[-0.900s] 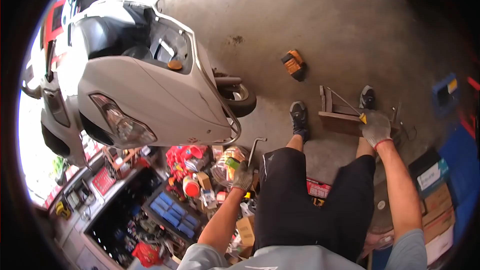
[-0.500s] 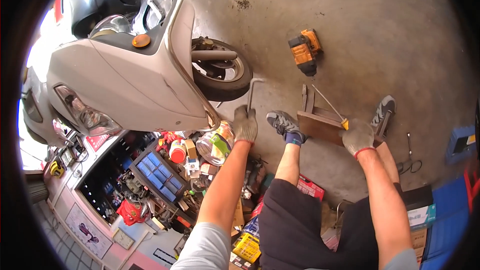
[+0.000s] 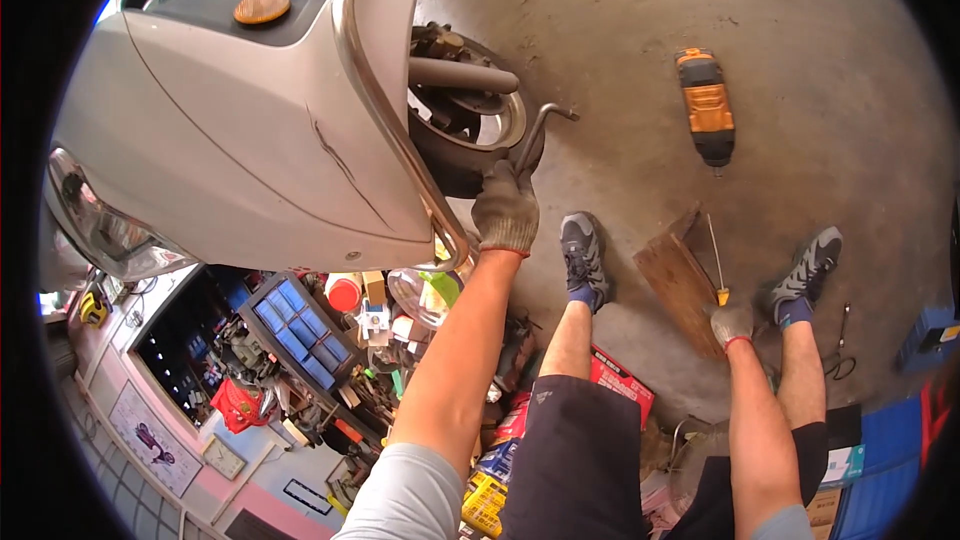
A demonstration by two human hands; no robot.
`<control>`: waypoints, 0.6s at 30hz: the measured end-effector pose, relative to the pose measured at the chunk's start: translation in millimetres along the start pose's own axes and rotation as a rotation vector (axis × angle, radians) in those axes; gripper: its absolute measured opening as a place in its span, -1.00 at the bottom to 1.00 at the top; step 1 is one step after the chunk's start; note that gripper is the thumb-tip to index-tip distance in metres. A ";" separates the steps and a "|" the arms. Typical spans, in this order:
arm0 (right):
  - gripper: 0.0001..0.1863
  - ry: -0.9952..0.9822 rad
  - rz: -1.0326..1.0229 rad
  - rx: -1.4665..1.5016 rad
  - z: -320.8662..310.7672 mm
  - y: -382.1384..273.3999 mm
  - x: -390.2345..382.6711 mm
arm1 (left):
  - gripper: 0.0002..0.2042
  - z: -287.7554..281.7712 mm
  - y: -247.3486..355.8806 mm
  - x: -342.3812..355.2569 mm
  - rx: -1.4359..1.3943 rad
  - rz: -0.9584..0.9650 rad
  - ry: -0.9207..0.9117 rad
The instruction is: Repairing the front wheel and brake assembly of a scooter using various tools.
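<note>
My left hand (image 3: pixel 506 208), in a grey knit glove with a red cuff, is closed around a bent L-shaped metal wrench (image 3: pixel 537 130). The wrench's bent end points up and to the right, and its shaft overlaps the front tyre (image 3: pixel 465 162) of a light-coloured scooter (image 3: pixel 250 130); contact I cannot tell. My right hand (image 3: pixel 733 321), gloved too, is closed at the yellow handle of a long screwdriver (image 3: pixel 717 258), whose thin shaft points away from me. It lies at the edge of a brown wooden stool (image 3: pixel 675 283) between my feet; part of the fingers is hidden.
An orange and black cordless drill (image 3: pixel 707 108) lies on the concrete floor beyond the stool. A long-handled tool (image 3: pixel 844 325) lies by my right foot, near a blue box (image 3: pixel 927 337). Red boxes (image 3: pixel 620 380) and cluttered parts sit at my left, under the scooter's front.
My view has shifted closer to the scooter. My left hand has moved up and right with the wrench. My right hand has moved nearer my right foot, and the stool appears turned.
</note>
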State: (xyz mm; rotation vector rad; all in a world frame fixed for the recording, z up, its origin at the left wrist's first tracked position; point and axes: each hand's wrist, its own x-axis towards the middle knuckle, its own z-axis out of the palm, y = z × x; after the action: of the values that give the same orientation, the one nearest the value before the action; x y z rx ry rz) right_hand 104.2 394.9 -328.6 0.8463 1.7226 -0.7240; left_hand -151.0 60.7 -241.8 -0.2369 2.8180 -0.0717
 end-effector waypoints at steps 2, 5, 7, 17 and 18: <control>-0.55 -0.048 0.025 0.008 18.7 9.2 4.7 | -0.74 -2.8 -22.2 -4.0 0.010 0.038 0.029; -0.49 -0.085 0.128 -0.035 40.4 60.3 40.3 | -0.75 1.6 -31.4 -9.9 0.009 -0.006 -0.121; -0.48 -0.061 0.164 -0.115 51.3 52.9 39.7 | -0.80 2.3 -53.6 -15.6 0.027 0.032 -0.060; -0.64 0.281 -0.210 -0.081 41.9 0.6 48.6 | -0.67 35.5 -176.9 -29.1 0.267 0.116 -0.011; -0.65 0.286 -0.204 -0.167 44.7 -7.0 46.6 | -0.67 39.7 -180.8 -27.9 0.261 0.111 -0.015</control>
State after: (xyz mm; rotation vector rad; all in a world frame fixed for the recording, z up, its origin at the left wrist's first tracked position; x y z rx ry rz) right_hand 112.3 364.3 -385.2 0.6885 2.1171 -0.6029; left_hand -84.5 -113.5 -257.5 -0.0213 2.7624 -0.4068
